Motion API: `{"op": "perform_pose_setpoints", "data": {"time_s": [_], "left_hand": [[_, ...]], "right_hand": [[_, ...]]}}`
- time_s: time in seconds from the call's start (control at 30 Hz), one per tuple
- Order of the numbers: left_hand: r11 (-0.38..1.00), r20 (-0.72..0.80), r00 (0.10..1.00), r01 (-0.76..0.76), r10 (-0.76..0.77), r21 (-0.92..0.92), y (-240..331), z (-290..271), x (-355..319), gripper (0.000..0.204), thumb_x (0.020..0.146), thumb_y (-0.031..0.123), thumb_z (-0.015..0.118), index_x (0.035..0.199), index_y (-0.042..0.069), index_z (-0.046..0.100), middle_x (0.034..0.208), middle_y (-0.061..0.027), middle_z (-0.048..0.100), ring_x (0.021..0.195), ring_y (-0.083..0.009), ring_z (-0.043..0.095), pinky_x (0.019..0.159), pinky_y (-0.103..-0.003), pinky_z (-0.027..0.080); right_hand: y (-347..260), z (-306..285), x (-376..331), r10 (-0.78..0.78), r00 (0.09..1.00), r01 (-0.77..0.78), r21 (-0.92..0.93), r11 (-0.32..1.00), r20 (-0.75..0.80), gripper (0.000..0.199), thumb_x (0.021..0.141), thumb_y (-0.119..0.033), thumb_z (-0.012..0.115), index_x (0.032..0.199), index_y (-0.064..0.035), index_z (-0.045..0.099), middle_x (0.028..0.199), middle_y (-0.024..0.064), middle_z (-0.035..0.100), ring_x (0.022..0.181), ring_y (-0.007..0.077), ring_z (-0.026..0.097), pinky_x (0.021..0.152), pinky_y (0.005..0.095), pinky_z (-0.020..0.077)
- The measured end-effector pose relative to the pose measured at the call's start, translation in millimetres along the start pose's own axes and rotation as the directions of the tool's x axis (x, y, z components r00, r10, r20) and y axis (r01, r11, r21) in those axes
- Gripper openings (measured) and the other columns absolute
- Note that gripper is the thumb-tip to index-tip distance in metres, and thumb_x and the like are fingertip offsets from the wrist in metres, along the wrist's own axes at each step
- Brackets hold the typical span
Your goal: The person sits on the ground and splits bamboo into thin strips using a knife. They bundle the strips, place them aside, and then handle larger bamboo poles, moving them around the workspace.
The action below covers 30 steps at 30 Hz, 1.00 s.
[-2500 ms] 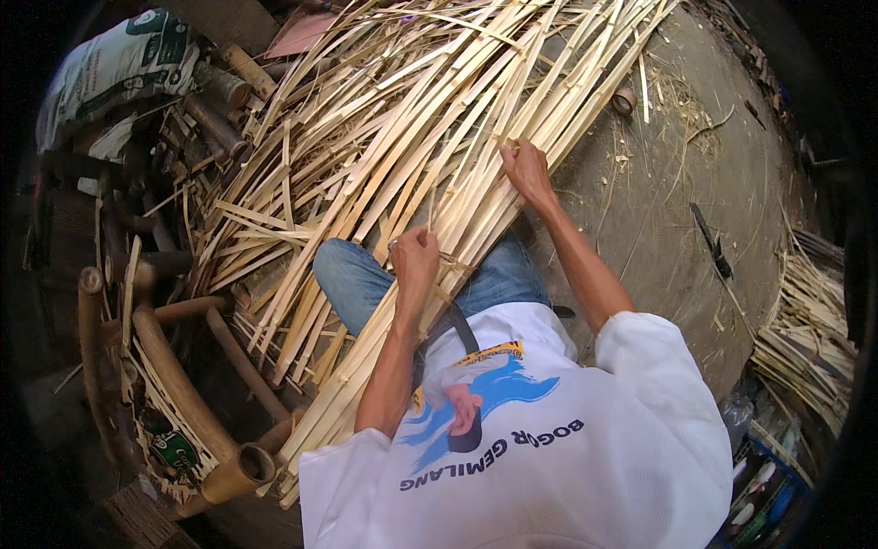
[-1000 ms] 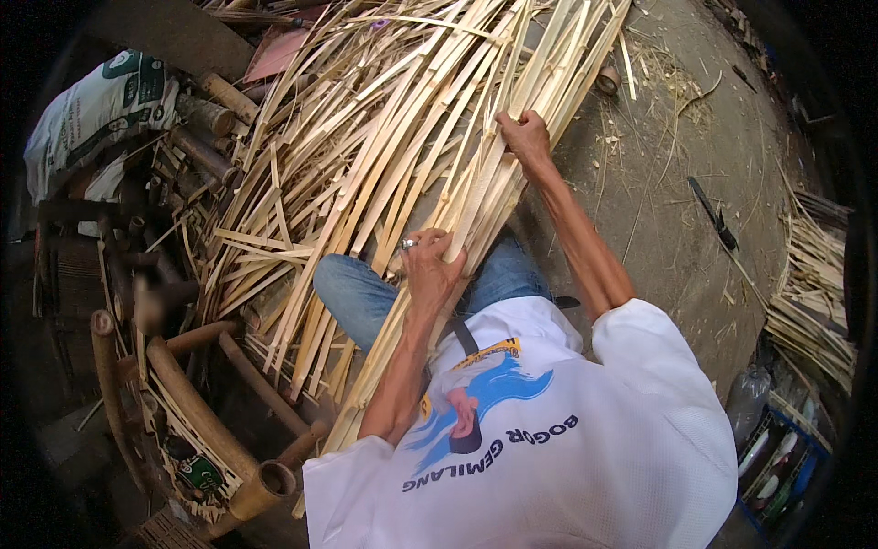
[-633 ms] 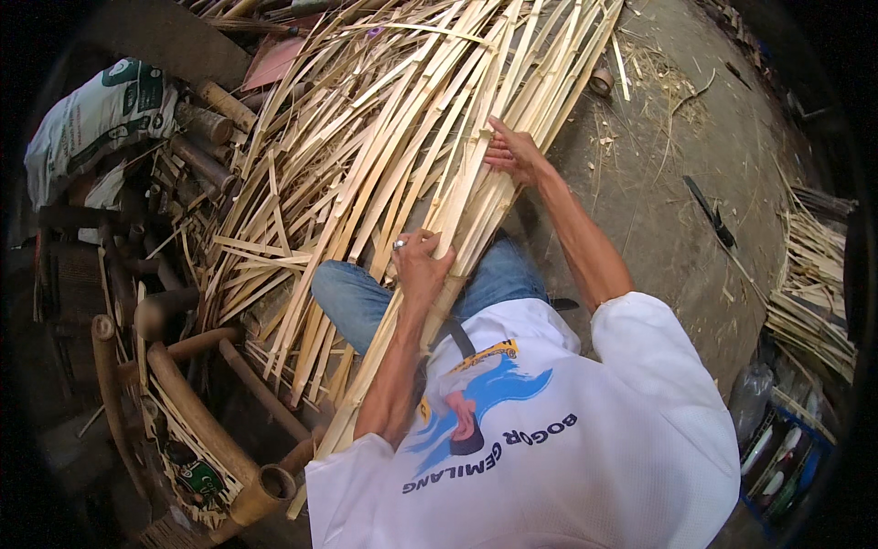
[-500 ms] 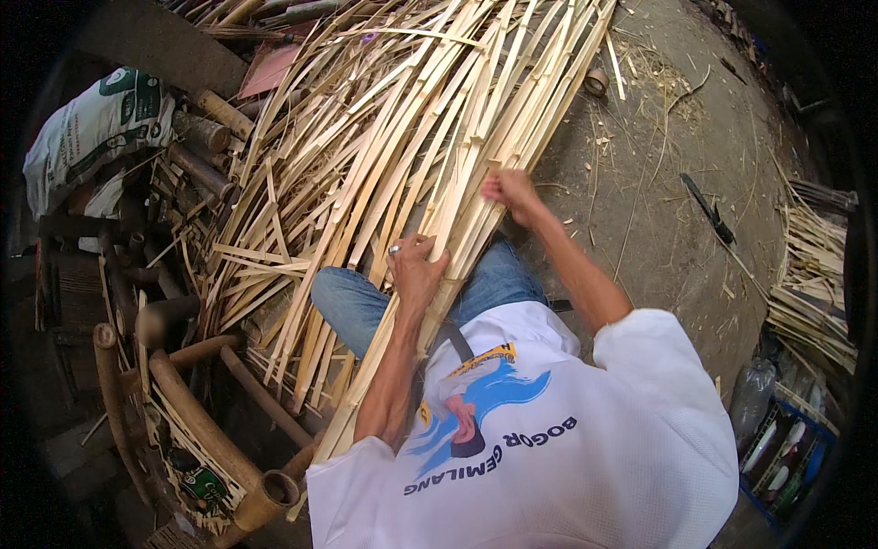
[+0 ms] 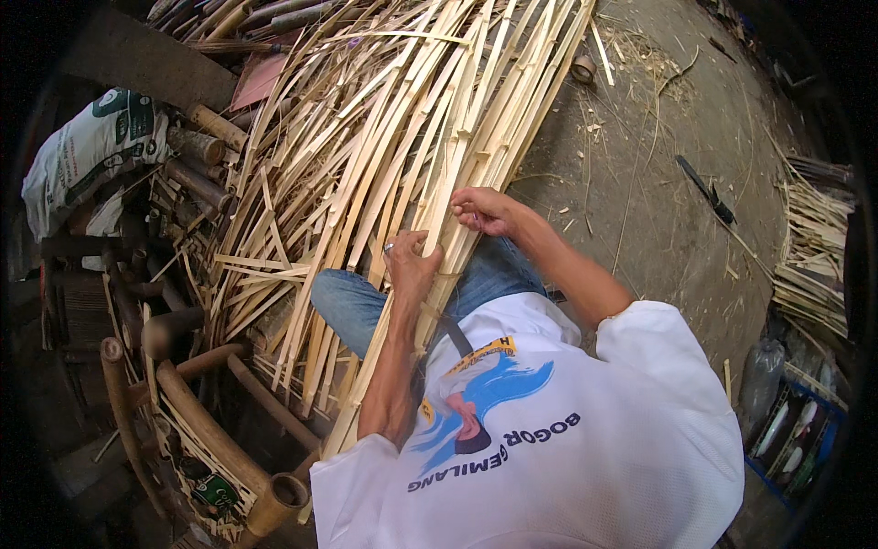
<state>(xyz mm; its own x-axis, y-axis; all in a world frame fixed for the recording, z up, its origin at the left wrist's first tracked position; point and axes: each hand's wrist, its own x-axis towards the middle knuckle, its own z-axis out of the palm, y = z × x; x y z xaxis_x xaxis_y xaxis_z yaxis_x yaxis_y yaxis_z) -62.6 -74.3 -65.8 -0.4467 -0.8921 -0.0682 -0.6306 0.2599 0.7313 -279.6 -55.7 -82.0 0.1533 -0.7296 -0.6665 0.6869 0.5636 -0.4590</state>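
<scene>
A broad spread of pale strips [image 5: 352, 156] fans over the floor [image 5: 631, 220], cut but seemingly unsorted, while a narrower bundle [image 5: 498, 146] slants across the jeans [image 5: 498, 274], roughly aligned; whether it's tied, I can't tell. And here's the left hand [image 5: 413, 265], low on the bundle, thumb and fingers pinching a strip; the right hand [image 5: 485, 212] sits ahead at the bundle's edge, fingers curled, its grip unclear.
</scene>
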Motion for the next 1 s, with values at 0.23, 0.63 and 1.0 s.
{"op": "perform_pose_setpoints", "data": {"time_s": [0.23,0.63,1.0], "left_hand": [[0.978,0.002,1.000,-0.001,0.001,-0.209,-31.0,15.4,4.4,0.030,0.069,0.018,0.075,0.095,0.002,0.071,0.093,-0.0107,0.063,0.093,-0.0279,0.058,0.088,-0.039,0.043],[0.969,-0.008,1.000,-0.004,0.002,-0.245,28.0,-12.0,-3.2,0.028,0.070,0.012,0.076,0.094,0.000,0.071,0.092,-0.0133,0.066,0.089,-0.0282,0.063,0.082,-0.038,0.050],[0.977,0.080,0.996,0.044,-0.027,-0.210,19.0,-3.2,-6.8,0.030,0.070,0.010,0.074,0.096,-0.004,0.072,0.094,-0.0165,0.067,0.091,-0.0289,0.066,0.084,-0.036,0.051]], "right_hand": [[16.2,-8.3,12.9,-0.051,0.977,-0.055,0.478,0.877,0.205,0.012,0.096,-0.003,0.049,0.094,-0.0150,0.046,0.067,-0.0077,0.039,0.052,0.0031,0.044,0.043,0.0142,0.0438],[-7.5,25.3,-35.9,-0.239,0.963,0.210,0.208,0.955,0.126,0.013,0.098,-0.007,0.040,0.088,-0.0110,0.049,0.057,-0.0095,0.033,0.048,0.0016,0.036,0.039,0.0174,0.0294],[-9.0,-28.2,-7.6,0.025,0.999,-0.024,0.090,0.996,-0.019,0.019,0.094,-0.006,0.056,0.113,-0.0073,0.052,0.063,-0.0052,0.046,0.053,0.0029,0.049,0.042,0.0158,0.0442]]}}
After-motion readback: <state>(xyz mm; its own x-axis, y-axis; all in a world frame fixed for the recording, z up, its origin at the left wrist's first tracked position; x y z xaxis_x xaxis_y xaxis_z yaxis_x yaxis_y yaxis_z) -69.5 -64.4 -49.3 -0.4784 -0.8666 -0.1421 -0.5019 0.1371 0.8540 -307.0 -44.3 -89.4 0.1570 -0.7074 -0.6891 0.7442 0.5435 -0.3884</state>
